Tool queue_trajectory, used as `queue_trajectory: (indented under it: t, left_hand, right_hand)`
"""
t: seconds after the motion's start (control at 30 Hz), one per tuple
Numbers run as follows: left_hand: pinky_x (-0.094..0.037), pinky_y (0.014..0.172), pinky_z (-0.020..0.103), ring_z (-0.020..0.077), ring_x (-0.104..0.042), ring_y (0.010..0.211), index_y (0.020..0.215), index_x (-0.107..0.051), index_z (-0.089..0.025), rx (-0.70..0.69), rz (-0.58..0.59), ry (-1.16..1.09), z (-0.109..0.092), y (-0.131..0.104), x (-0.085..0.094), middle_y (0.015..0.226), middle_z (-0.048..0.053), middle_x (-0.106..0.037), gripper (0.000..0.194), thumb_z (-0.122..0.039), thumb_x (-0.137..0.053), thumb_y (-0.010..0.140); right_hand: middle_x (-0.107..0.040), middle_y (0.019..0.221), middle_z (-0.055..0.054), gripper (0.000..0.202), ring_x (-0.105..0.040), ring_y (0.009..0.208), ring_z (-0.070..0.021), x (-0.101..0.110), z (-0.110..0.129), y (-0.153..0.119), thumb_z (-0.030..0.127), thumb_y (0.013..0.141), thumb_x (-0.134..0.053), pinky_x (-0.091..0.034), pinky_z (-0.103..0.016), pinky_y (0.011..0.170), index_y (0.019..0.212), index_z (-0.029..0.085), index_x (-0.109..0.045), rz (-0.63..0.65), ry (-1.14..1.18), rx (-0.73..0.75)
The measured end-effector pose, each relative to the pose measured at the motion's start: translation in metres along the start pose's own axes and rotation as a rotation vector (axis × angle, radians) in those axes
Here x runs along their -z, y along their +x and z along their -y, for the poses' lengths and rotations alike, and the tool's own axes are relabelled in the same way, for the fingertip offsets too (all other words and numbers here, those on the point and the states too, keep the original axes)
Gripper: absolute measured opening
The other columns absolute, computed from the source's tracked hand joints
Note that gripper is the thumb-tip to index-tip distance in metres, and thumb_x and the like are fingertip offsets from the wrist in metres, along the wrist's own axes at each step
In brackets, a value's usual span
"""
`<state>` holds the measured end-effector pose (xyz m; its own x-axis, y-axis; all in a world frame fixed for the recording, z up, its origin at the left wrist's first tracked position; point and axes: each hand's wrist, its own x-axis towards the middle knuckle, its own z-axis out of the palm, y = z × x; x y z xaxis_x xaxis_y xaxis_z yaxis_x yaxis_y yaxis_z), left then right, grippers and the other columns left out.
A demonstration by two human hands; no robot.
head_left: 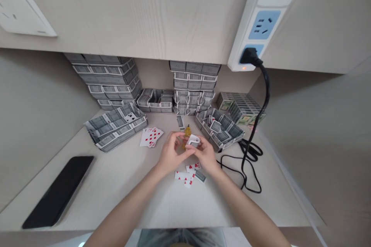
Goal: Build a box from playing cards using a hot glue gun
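Note:
A small folded playing card (pixel 193 141) is held between both hands near the middle of the desk. My left hand (pixel 173 151) pinches its left side, and my right hand (pixel 206 154) grips its right side. Just behind the fingers is a small yellow object (pixel 188 130), partly hidden. Several cut or folded card pieces (pixel 185 176) lie in front of the hands, one with its grey back up. To the left rests a fanned pile of red-suited cards (pixel 151 137). A single grey-backed card (pixel 180 122) lies farther back.
Card-built trays stand at left (pixel 121 133) and right (pixel 217 129), with stacked card boxes (pixel 194 85) behind. A black phone (pixel 59 191) lies front left. A black cable (pixel 266 85) hangs from a power strip (pixel 261 19) and coils at right.

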<state>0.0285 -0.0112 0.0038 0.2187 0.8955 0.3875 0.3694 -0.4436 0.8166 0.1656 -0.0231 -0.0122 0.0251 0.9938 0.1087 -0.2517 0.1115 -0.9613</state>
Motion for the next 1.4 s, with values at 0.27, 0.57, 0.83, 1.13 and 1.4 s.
queue_trajectory:
  t: [0.27,0.57,0.83,1.13,1.4]
  left_hand:
    - [-0.045,0.067,0.027,0.0148,-0.054,0.082,0.102,-0.054,-0.021,0.004,0.028,-0.014,0.006,0.003,-0.006,0.099,0.005,-0.053,0.038,-0.038,-0.064,0.069]
    - [-0.045,0.065,0.026,0.0144,-0.058,0.074,0.088,-0.061,-0.016,0.245,0.089,-0.251,0.016,0.007,-0.006,0.086,0.003,-0.064,0.032,-0.038,-0.066,0.065]
    - [-0.047,0.068,0.025,0.0161,-0.061,0.074,0.085,-0.069,-0.016,0.391,0.090,-0.442,0.021,0.010,-0.003,0.084,0.004,-0.069,0.030,-0.037,-0.068,0.063]
    - [-0.045,0.060,0.024,0.0139,-0.058,0.063,0.074,-0.069,-0.015,0.485,0.114,-0.473,0.014,0.012,0.003,0.071,0.002,-0.069,0.029,-0.040,-0.068,0.060]
    - [-0.035,0.050,0.020,0.0088,-0.048,0.050,0.065,-0.067,-0.014,0.447,0.140,-0.408,0.014,0.013,0.005,0.053,-0.002,-0.058,0.027,-0.040,-0.066,0.062]
  right_hand:
    - [-0.066,0.092,-0.003,0.029,-0.059,0.087,-0.0176,0.003,0.006,0.000,0.032,0.063,-0.071,-0.043,-0.033,0.085,0.089,0.020,-0.065,0.030,0.339,-0.195]
    - [-0.068,0.083,-0.002,0.026,-0.060,0.075,-0.0163,0.005,0.004,0.002,0.031,0.060,-0.074,-0.046,-0.032,0.074,0.084,0.020,-0.068,-0.068,0.165,-0.169]
    - [-0.068,0.084,-0.003,0.030,-0.061,0.078,-0.0196,0.006,0.007,0.002,0.035,0.059,-0.074,-0.048,-0.035,0.075,0.085,0.019,-0.070,-0.028,0.134,-0.213]
    - [-0.069,0.080,-0.005,0.032,-0.063,0.073,-0.0191,0.008,0.007,0.002,0.037,0.060,-0.073,-0.049,-0.033,0.070,0.084,0.016,-0.070,0.044,0.159,-0.259]
    - [-0.069,0.074,-0.005,0.031,-0.063,0.071,-0.0197,0.008,0.005,0.001,0.038,0.059,-0.073,-0.049,-0.036,0.071,0.081,0.016,-0.071,0.026,0.120,-0.249]
